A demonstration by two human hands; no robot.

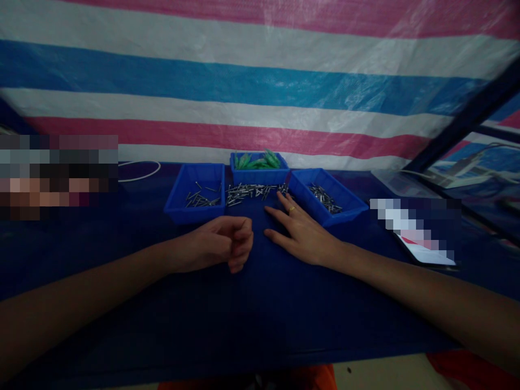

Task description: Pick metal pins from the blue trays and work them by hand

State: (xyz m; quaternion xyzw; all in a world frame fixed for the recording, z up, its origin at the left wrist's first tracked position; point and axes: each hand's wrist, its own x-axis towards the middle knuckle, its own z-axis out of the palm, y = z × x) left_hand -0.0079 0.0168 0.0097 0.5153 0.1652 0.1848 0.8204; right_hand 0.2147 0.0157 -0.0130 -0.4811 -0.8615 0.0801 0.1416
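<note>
Dozens of slim metal pins point(252, 190) lie strewn near the far edge of the blue table point(268, 314), between the left bin point(195, 215) and the right bin point(345, 215), which both hold more. The right hand point(303, 230) spreads its fingers, tips at the heap's right end; the left hand point(219, 244), apart from it, curls loosely, and I cannot tell whether it grips anything. Behind the heap, the rear bin point(260, 176) holds green pieces point(260, 162). Toward the table's right edge lies a lit-screen device point(433, 253); striped sheeting point(244, 81) rises beyond the far edge.
</note>
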